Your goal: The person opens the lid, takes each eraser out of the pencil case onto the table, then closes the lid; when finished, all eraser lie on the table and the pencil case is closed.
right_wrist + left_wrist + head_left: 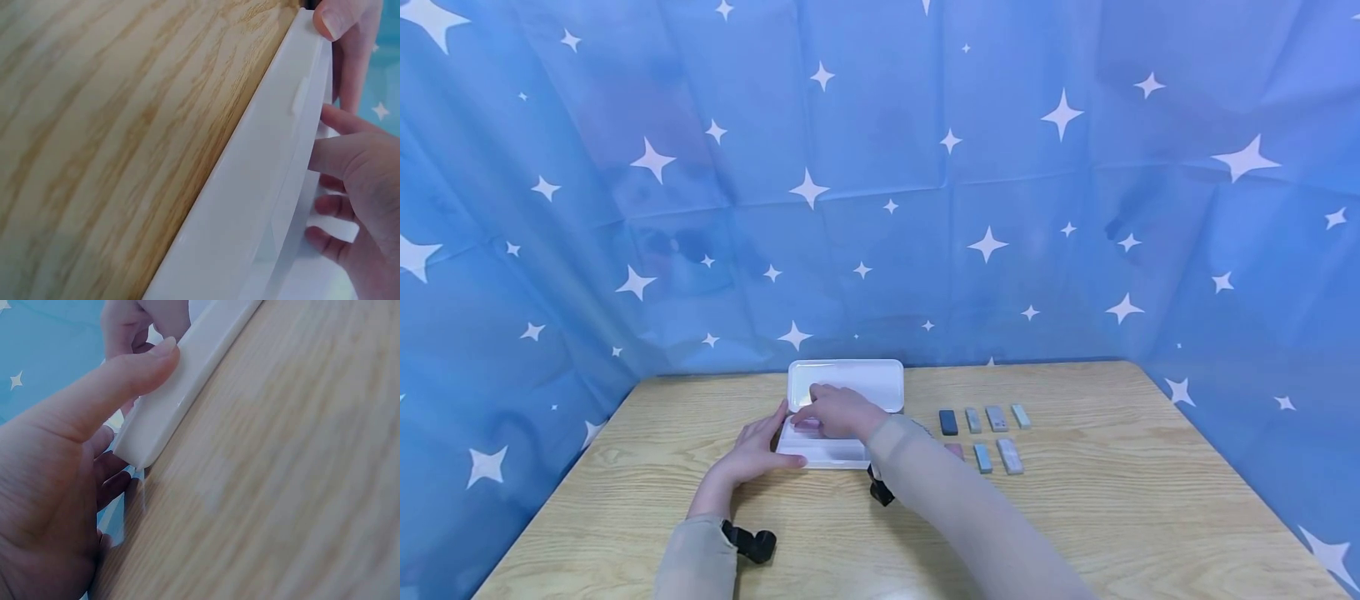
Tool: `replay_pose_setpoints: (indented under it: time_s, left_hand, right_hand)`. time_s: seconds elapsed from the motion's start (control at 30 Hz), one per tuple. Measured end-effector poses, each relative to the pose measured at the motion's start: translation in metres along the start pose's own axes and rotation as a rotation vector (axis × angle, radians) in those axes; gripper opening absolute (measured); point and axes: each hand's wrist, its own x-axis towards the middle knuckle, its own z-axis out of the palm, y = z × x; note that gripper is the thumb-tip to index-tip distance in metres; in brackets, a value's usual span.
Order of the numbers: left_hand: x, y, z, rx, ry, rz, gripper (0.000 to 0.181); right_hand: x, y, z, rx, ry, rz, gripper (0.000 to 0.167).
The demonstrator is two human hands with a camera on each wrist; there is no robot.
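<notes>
A white hinged pencil box (831, 459) lies on the table with its lid (880, 385) raised behind it. My left hand (756, 450) grips its left end; in the left wrist view the thumb (140, 372) presses the front wall and the fingers curl past the end. Over the box's rear compartment, my right hand (844, 411) reaches in from above with bent fingers. Beneath its fingertips lies a pinkish block (808, 426), partly covered. The right wrist view shows the right hand's fingers (340, 156) behind the box wall, their tips hidden, so whether they pinch the block is unclear.
To the right lie two rows of small rectangular blocks: a dark one (948, 422), grey ones (996, 418), a pale green one (1021, 416), a teal one (982, 458), a whitish one (1010, 457) and a pink one (955, 451) partly behind my sleeve. A star-patterned blue curtain (880, 275) surrounds the wooden table (1135, 500).
</notes>
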Motion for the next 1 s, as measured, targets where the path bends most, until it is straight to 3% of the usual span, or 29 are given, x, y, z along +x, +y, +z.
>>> replay_pose_setpoints:
  time_s: [0.27, 0.63, 1.0]
  left_hand:
    - [0.000, 0.001, -0.001, -0.010, -0.011, -0.010, 0.112]
    - [0.001, 0.002, 0.000, -0.016, 0.002, -0.007, 0.111]
    - [0.000, 0.001, 0.000, -0.012, 0.000, -0.023, 0.112]
  right_hand:
    - [0.002, 0.000, 0.001, -0.031, -0.011, 0.010, 0.040]
    - [-0.001, 0.001, -0.001, 0.003, -0.030, 0.028, 0.033]
    - [-0.015, 0.003, -0.012, 0.043, 0.003, -0.044, 0.025]
